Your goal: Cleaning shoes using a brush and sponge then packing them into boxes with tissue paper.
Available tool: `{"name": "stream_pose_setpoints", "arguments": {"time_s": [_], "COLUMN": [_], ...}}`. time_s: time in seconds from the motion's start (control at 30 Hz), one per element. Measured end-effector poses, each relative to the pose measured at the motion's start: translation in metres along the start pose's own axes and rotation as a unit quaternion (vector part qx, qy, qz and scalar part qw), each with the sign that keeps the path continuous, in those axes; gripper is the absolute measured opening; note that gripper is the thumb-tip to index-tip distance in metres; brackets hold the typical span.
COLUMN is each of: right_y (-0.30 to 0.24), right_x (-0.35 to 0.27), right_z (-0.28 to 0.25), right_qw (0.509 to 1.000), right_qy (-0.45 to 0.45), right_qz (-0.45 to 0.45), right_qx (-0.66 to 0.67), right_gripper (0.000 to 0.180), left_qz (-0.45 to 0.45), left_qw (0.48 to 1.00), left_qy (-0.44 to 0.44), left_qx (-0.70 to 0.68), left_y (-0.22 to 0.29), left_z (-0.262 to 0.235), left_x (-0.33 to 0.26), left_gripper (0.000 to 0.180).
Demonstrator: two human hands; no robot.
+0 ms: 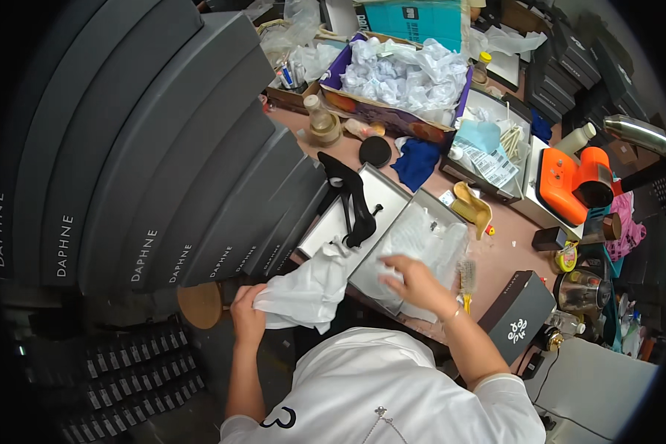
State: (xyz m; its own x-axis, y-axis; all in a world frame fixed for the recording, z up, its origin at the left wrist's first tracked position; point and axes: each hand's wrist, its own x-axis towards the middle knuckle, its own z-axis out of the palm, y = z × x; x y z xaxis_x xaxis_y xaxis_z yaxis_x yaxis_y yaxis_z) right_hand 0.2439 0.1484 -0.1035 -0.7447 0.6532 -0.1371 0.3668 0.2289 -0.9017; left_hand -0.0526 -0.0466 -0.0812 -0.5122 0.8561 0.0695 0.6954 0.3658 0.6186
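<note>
My left hand (249, 309) grips the edge of a crumpled white wrapping sheet (303, 292), perhaps tissue paper or thin cloth. The sheet spreads right from my fingers over the near end of a pale box lid (398, 194). A black high-heeled shoe (357, 207) rests in that lid. My right hand (413, 284) is over the grey shoe box (364, 277) beside it, fingers apart and holding nothing that I can see. Translucent white wrapping (425, 240) lines this box; whether anything lies under it is hidden.
Dark shoe boxes (163, 148) are stacked high on the left. Behind stand a purple carton (392, 111) of crumpled paper and a tray (488, 189). An orange device (562, 185), a brush (466, 281) and a black box (518, 311) are on the right.
</note>
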Motion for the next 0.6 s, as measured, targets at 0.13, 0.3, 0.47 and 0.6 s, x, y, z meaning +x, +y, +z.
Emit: {"name": "stream_pose_setpoints", "arguments": {"time_s": [0.13,0.3,0.47,0.6], "right_y": [0.055,0.085,0.129,0.098], "right_x": [0.121,0.184,0.172,0.153], "right_z": [0.015,0.042,0.029,0.011], "right_qw": [0.963,0.981,0.960,0.963], "right_qy": [0.224,0.128,0.083,0.044], "right_qz": [-0.097,0.143,0.180,0.223], "right_qx": [-0.111,-0.040,0.199,0.147], "right_gripper": [0.094,0.093,0.072,0.069], "left_qz": [0.012,-0.014,-0.091,-0.079], "left_qw": [0.996,0.996,0.969,0.953], "left_qy": [0.091,0.058,-0.085,-0.235], "left_qx": [-0.007,-0.063,-0.211,-0.173], "left_y": [0.004,0.018,0.017,0.017], "left_z": [-0.009,0.010,0.048,0.099], "left_x": [-0.012,-0.019,-0.008,0.020], "left_gripper": [0.035,0.032,0.038,0.037]}}
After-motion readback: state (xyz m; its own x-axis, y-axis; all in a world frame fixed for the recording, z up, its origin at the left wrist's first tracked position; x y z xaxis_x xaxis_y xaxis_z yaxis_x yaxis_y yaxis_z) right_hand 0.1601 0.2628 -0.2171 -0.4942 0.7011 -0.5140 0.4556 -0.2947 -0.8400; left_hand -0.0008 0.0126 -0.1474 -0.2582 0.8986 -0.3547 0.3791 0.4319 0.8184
